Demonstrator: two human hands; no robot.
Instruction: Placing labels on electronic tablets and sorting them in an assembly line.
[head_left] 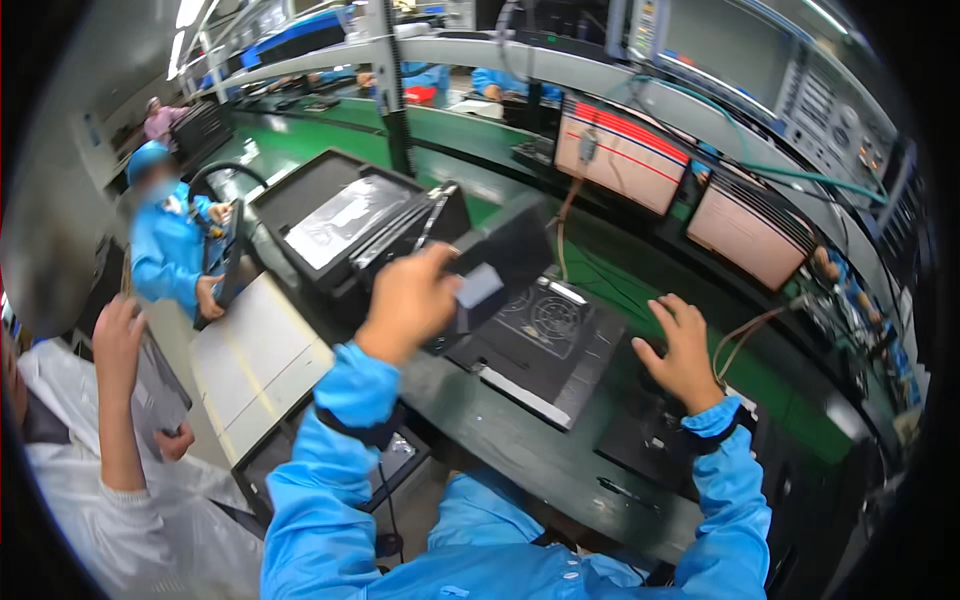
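Near the front edge of the table [470, 410] lay a pen [625, 492]. Beyond it, our right hand [683, 350] had its fingers apart, holding nothing. Our left hand [410, 300] had its grip clamped on the dark panel [512, 250], tilted by the black plate [560, 345]; contact we could not tell. We judged that supporting both edges was safer.
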